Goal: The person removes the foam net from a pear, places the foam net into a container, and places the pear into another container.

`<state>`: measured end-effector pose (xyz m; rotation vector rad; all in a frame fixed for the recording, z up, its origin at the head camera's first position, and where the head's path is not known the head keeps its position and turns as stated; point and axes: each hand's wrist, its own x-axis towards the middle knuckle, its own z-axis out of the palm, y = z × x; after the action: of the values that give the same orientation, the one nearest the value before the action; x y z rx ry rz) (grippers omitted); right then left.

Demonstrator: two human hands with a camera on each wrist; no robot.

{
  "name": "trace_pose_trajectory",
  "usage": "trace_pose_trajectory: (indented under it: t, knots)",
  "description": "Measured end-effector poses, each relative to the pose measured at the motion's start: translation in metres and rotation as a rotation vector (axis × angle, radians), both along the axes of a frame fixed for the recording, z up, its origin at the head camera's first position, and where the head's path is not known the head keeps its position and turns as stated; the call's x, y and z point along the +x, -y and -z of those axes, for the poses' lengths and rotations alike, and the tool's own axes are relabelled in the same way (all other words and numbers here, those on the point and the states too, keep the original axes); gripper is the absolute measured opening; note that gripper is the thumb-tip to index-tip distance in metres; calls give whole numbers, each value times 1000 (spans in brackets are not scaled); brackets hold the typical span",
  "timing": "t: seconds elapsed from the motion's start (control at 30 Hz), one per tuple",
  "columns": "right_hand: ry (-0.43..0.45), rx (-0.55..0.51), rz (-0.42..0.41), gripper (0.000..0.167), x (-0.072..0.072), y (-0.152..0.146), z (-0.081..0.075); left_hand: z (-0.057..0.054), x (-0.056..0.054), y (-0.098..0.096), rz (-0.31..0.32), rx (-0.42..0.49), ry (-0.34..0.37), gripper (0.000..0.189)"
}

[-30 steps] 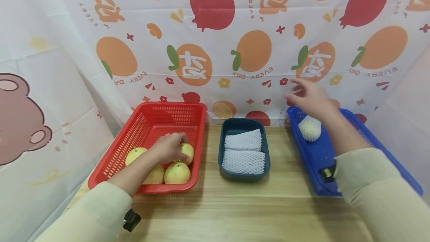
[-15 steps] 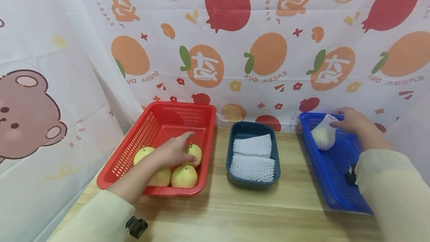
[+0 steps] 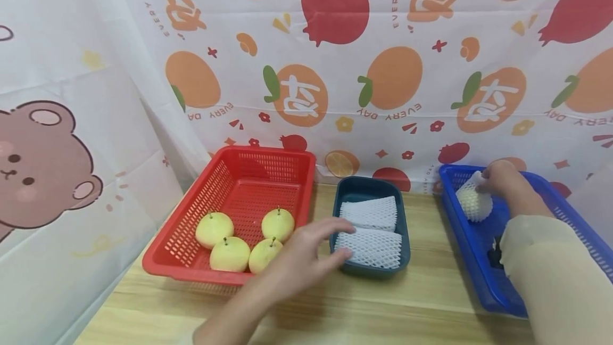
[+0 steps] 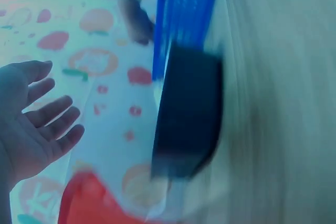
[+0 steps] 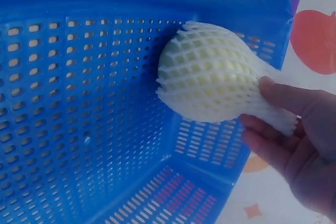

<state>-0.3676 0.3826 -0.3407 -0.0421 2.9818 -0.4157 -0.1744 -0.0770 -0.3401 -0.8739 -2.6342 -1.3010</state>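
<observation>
In the blue basket point(image 3: 462, 249) on the right, a pale yellow round fruit, probably a pear, sits inside a white foam net sleeve point(image 5: 215, 72). My right hand point(image 5: 307, 137) pinches the sleeve's gathered loose end between thumb and fingers. My left hand point(image 3: 311, 257) hovers at the left rim of the dark teal box point(image 3: 361, 188), its fingers parted and holding nothing. Flat white foam net sleeves point(image 3: 369, 249) lie in that box under the fingertips. Several yellow pears point(image 3: 230, 254) with stems rest in the front of the red basket point(image 3: 165, 244).
All three containers stand in a row on a wooden table point(image 3: 383, 307), the teal box in the middle. A fruit-print curtain point(image 3: 345, 137) hangs right behind them. Another white curtain with a bear print point(image 3: 48, 169) is at the left.
My left hand has left the pears and moved right to the teal box. My right hand has lowered into the blue basket's far end and taken hold of the net sleeve. The head view has shifted slightly.
</observation>
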Motion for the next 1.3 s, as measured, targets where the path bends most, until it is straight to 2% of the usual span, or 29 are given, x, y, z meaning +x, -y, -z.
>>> trace_pose_trajectory:
  t: [0.1,0.23,0.33,0.4,0.47,0.6,0.7,0.77,0.83,0.9,1.03,1.17,1.3]
  knots:
    - [-40,15,-21,37,3,-2,-1,10,5,-18,89,52,15,29]
    - [-121,75,-87,21,8,-4,-6,26,8,-32,152,61,28,24]
    - [-135,81,-81,26,17,-5,-20,34,9,-37,173,53,43,23]
    - [-154,65,-73,35,25,-3,-34,35,8,-39,182,57,65,22]
    - [-184,58,-69,41,35,1,-53,35,6,-40,183,65,87,23]
    - [-293,87,-145,37,60,18,-86,37,5,-40,165,62,118,25]
    - [-329,99,-195,35,87,37,-103,39,6,-39,142,62,151,26]
    - [-340,87,-223,31,109,52,-108,41,8,-39,129,70,172,27]
    - [-360,57,-280,21,131,68,-106,42,8,-39,118,88,175,28]
    - [-365,4,-355,12,153,86,-98,43,8,-39,109,107,164,29]
    - [-327,-143,-511,13,185,121,-69,43,6,-40,113,148,112,32]
    - [-242,-250,-602,15,201,154,-34,46,6,-41,140,141,65,38]
    - [-229,-269,-648,16,208,181,-4,51,8,-43,182,135,15,39]
